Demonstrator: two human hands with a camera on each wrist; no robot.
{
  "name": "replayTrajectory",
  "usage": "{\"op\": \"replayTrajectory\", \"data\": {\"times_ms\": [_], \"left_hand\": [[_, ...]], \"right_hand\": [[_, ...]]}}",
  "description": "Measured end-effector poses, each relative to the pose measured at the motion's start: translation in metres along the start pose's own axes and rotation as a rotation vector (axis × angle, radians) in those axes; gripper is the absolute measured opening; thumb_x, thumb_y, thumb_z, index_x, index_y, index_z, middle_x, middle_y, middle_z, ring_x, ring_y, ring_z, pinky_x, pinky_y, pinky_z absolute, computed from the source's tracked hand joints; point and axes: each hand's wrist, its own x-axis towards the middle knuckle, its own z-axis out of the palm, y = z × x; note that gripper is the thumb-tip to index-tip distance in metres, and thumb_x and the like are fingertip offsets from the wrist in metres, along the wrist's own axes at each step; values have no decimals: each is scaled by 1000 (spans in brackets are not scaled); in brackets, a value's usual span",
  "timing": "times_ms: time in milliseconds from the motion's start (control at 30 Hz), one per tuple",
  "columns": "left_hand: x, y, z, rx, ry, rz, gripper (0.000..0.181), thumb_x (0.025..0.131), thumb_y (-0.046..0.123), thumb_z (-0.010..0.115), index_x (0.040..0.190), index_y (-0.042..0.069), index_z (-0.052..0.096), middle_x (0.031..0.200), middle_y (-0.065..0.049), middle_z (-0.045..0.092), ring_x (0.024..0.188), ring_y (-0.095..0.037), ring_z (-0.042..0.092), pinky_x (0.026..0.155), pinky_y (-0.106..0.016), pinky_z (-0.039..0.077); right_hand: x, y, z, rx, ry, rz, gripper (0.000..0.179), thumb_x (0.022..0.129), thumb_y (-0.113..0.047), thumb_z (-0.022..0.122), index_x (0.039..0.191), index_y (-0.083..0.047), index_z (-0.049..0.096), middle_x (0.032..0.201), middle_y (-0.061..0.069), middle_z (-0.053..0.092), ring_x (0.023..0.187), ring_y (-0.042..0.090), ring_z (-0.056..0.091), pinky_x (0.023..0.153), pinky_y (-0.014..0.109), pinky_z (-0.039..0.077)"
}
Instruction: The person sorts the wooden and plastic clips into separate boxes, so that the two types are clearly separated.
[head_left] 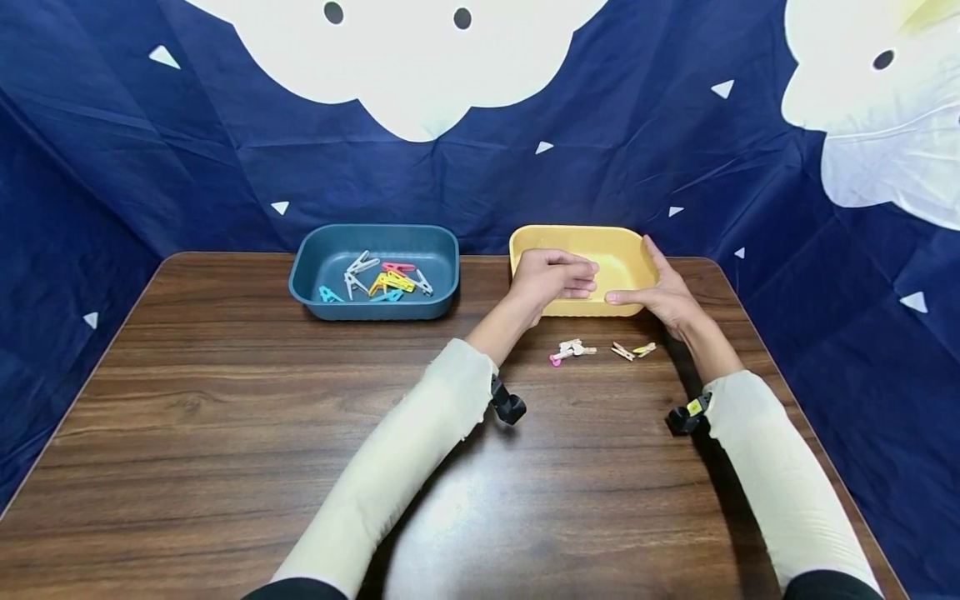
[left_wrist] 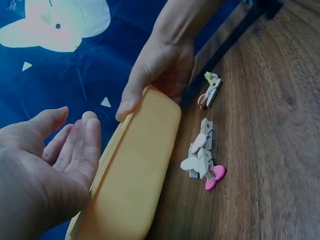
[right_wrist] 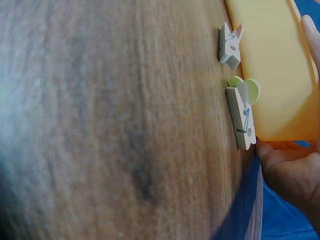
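Note:
My right hand [head_left: 672,299] grips the right end of a yellow plastic basin [head_left: 600,308], thumb over the near rim and the other fingers round the outside. Over the basin's left part hangs my left hand [head_left: 551,282]; in the left wrist view its fingers are loosely bent, with nothing visible in them. On the table just in front lie small wooden clothespins [head_left: 576,349] with white and pink decorations. A little to their right are more wooden clothespins [head_left: 622,351], one with a yellow-green piece, seen close to the basin in the right wrist view.
A dark teal basin [head_left: 373,311] stands at the back, left of the yellow one, holding several plastic clothespins [head_left: 399,281] in white, yellow, pink and blue. Behind the brown wooden table [head_left: 225,417] hangs a navy curtain [head_left: 420,183] with white shapes.

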Motion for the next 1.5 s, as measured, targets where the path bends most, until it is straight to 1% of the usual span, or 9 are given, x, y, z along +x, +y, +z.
{"op": "replayTrajectory", "data": {"times_ms": [267,367,533,800,967,1100,1167,1233,1500], "left_hand": [[-12,6,2,72,-96,12,20,102,-3,79,118,-15,81,123,-36,79,74,-13,80,92,-46,71],[-18,6,3,124,-144,4,22,102,-2,79,119,-15,80,120,-34,81,77,-16,81,91,-46,72],[-26,2,2,215,-190,-23,22,103,0,79,121,-13,80,119,-34,81,96,-39,85,82,-35,72],[-38,-7,-10,325,-229,-68,20,102,6,84,117,-7,83,126,-37,78,115,-54,79,96,-49,71],[-44,-11,-18,378,-234,-71,20,99,8,87,113,-5,84,115,-33,82,93,-36,83,98,-54,69],[-49,-12,-24,413,-234,-76,18,98,8,87,111,-3,84,91,-11,83,83,-18,76,95,-52,70],[-51,-13,-27,437,-238,-82,19,97,9,88,112,-2,83,85,1,80,84,-17,75,90,-46,71],[-53,-15,-30,466,-241,-86,21,96,10,89,113,-1,84,85,5,79,87,-18,76,84,-39,71],[-58,-26,-43,568,-194,-42,26,90,11,93,112,-2,86,77,11,76,70,-8,63,64,-22,54]], "right_hand": [[2,-3,0,31,1,-21,140,91,-14,95,183,-36,-8,193,-1,-2,174,23,22,145,41,21],[2,-3,1,45,0,-31,139,91,-13,95,183,-34,-7,193,0,-1,173,25,26,144,40,24],[2,0,1,40,1,-19,141,90,-14,97,183,-33,-8,193,0,-1,172,26,27,143,40,25],[2,4,1,14,-1,-13,140,91,-13,95,183,-31,-10,193,6,0,174,31,23,145,45,18],[2,4,2,4,-4,-8,141,91,-14,95,183,-30,-11,193,6,-1,175,32,20,145,46,16],[1,2,2,6,2,-16,141,90,-14,96,183,-31,-10,193,5,-2,176,32,19,146,46,16],[1,2,1,13,4,-18,141,90,-13,96,183,-31,-10,193,4,-3,176,31,18,146,45,16],[0,2,0,19,5,-17,141,90,-12,95,183,-31,-10,193,4,-4,176,31,18,146,45,15],[0,2,1,34,-3,-17,141,91,-9,95,183,-33,-10,193,3,-4,177,30,16,146,45,14]]}}
